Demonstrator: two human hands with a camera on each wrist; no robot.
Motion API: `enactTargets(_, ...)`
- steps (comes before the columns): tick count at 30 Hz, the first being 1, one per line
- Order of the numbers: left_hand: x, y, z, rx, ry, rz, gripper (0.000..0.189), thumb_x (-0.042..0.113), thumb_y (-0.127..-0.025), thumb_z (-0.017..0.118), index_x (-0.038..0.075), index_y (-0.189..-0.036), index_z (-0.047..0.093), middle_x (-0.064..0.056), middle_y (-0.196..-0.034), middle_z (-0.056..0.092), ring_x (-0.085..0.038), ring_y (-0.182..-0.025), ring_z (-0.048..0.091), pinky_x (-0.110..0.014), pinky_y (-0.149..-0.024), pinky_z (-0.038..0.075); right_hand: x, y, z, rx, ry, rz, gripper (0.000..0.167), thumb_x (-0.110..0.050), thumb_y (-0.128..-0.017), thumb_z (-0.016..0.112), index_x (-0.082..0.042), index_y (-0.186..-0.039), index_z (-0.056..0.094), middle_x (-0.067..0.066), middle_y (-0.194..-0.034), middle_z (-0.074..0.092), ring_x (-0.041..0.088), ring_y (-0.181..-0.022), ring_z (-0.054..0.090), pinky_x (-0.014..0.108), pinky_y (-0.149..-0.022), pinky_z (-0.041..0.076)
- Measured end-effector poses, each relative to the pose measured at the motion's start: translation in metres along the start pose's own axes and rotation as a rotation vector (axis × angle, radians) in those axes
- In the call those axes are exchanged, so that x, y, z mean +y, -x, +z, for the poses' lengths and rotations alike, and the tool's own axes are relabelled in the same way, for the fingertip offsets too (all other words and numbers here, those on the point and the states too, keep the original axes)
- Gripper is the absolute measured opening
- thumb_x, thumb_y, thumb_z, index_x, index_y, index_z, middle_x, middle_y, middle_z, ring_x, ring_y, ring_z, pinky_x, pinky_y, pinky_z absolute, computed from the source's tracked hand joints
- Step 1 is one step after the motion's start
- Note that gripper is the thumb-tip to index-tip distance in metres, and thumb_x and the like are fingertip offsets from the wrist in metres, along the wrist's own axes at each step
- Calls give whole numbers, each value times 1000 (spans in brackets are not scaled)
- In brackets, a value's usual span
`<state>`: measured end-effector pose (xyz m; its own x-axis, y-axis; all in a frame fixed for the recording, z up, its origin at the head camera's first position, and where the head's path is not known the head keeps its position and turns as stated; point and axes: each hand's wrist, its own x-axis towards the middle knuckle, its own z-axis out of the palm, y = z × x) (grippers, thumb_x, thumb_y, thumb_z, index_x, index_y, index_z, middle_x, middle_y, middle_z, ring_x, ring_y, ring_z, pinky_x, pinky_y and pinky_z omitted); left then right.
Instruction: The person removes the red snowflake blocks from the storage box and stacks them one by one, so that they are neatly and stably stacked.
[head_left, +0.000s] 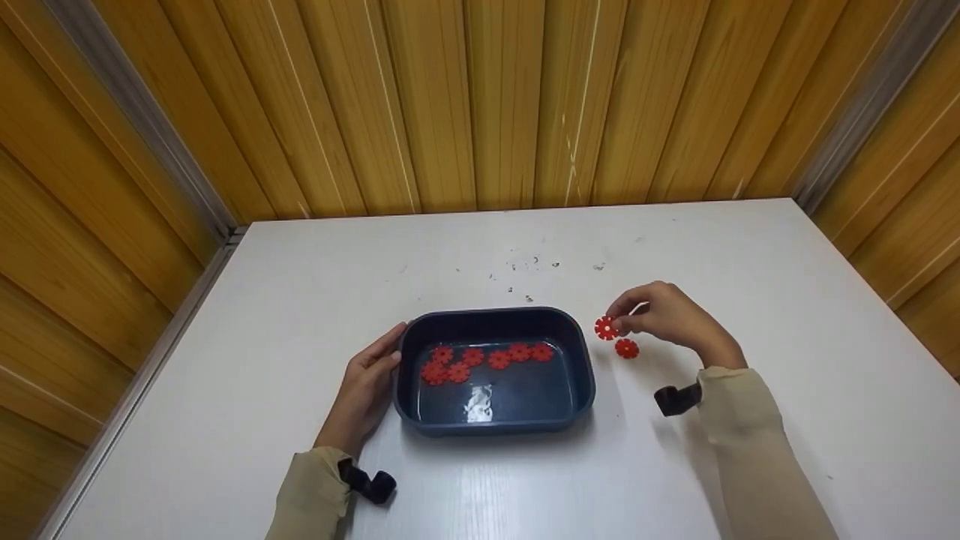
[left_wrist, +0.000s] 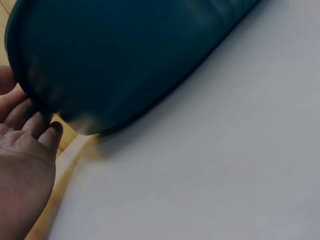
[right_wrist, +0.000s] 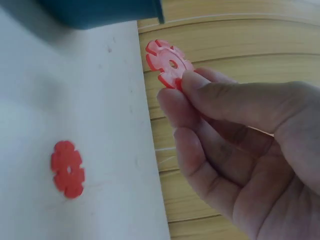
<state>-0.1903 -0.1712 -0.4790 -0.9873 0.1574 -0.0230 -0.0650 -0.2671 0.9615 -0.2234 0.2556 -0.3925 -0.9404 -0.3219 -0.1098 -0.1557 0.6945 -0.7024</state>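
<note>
Red slotted disc (head_left: 604,328): in the head view, was pinched in the right hand (head_left: 664,315), just right of the dark-blue tray (head_left: 487,429). Inside the tray, saw at least 7 loose discs (head_left: 519,352); on the white table (head_left: 285,300), 1 other disc (head_left: 627,348). Found the left hand (head_left: 367,379) against the tray's left end. In the left-wrist view, saw unclenched fingers touching the outer wall. In the right-wrist view, saw thumb and fingers grasping the disc's edge.
</note>
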Motion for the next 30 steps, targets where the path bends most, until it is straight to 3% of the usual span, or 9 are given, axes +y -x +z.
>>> enactTargets(9, -2, 0, 0, -7, 28, 10, 52, 2, -92, 54, -2, -142, 42, -11, -151, 40, -12, -140, 37, -15, -107, 37, 24, 5, 2, 9, -5, 129, 20, -7, -86, 67, -1, -105, 71, 12, -98, 71, 21, -83, 63, 28, -76, 54)
enactTargets(18, -2, 0, -1, -18, -26, 33, 52, 2, -93, 52, -4, -143, 40, -13, -152, 38, -13, -142, 34, -13, -108, 35, 40, 7, 5, 29, 29, 134, 20, -8, -84, 67, -1, -101, 73, 10, -97, 72, 19, -90, 58, 27, -76, 47)
enactTargets(30, -2, 0, -2, -16, -7, 25, 52, 1, -93, 52, -4, -143, 39, -13, -153, 37, -12, -141, 34, -14, -108, 36, 45, 6, 8, 21, 40, 180, 22, -12, -82, 69, -1, -101, 73, 9, -96, 72, 20, -90, 57, 26, -76, 44)
